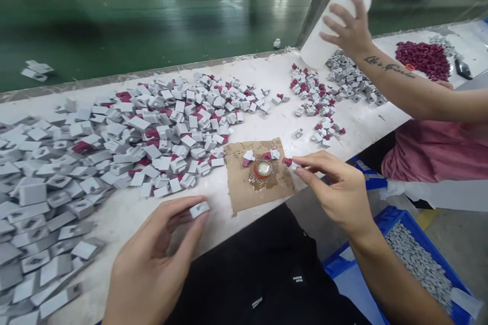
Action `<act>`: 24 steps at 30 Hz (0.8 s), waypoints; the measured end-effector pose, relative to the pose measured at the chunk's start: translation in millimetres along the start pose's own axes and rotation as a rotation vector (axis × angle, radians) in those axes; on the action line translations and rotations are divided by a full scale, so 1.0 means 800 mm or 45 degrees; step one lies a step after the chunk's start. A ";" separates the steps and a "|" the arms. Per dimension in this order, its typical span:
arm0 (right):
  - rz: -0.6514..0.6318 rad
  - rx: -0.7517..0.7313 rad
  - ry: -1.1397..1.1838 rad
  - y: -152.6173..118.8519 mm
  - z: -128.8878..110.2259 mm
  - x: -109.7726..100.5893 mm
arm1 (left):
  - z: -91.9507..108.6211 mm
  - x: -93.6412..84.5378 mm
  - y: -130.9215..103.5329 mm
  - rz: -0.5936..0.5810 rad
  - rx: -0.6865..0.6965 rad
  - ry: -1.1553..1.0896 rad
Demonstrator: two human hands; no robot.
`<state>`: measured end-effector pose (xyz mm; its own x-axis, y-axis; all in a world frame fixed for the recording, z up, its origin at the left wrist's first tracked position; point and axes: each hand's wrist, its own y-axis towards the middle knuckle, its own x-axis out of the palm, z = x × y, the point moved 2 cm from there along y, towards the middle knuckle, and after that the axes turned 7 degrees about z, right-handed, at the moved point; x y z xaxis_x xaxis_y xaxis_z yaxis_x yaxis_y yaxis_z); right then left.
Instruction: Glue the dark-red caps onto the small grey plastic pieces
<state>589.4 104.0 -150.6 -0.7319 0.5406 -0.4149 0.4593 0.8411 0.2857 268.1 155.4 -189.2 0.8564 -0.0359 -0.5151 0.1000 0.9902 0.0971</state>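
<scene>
My left hand point(163, 249) pinches a small light-grey plastic block point(199, 208) with a hole in its face, above the white table. Between the thumb and forefinger of my right hand point(335, 188) is a small maroon-and-grey plastic piece point(290, 163), over the right edge of a brown cardboard sheet point(237, 196). On that wet sheet lies a small round red-rimmed cap point(263, 168) with liquid around it. Two more maroon-and-white pieces, one at the left point(248, 157) and one behind the cap point(272, 155), rest on the sheet.
A large heap of grey blocks point(152, 127) covers the left of the table. Smaller piles of maroon-and-grey pieces point(316, 91) lie to the right. A co-worker's hand point(348, 25) holds a white squeeze bottle point(324, 35). Behind runs a green conveyor belt point(152, 25); a blue crate point(407, 213) stands below right.
</scene>
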 end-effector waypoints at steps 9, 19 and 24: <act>-0.208 -0.232 -0.036 -0.004 -0.027 0.030 | 0.055 0.048 0.025 -0.150 -0.009 -0.350; -0.295 -0.337 -0.185 0.002 -0.035 0.030 | 0.067 0.071 0.034 -0.226 -0.102 -0.553; -0.229 -0.182 -0.010 0.004 -0.034 0.027 | 0.077 0.083 0.049 -0.228 -0.162 -0.630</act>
<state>561.4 118.0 -135.5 -0.7916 0.3825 -0.4766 0.2453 0.9132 0.3254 359.7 183.7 -167.2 0.9709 -0.2344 -0.0488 0.2305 0.9702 -0.0748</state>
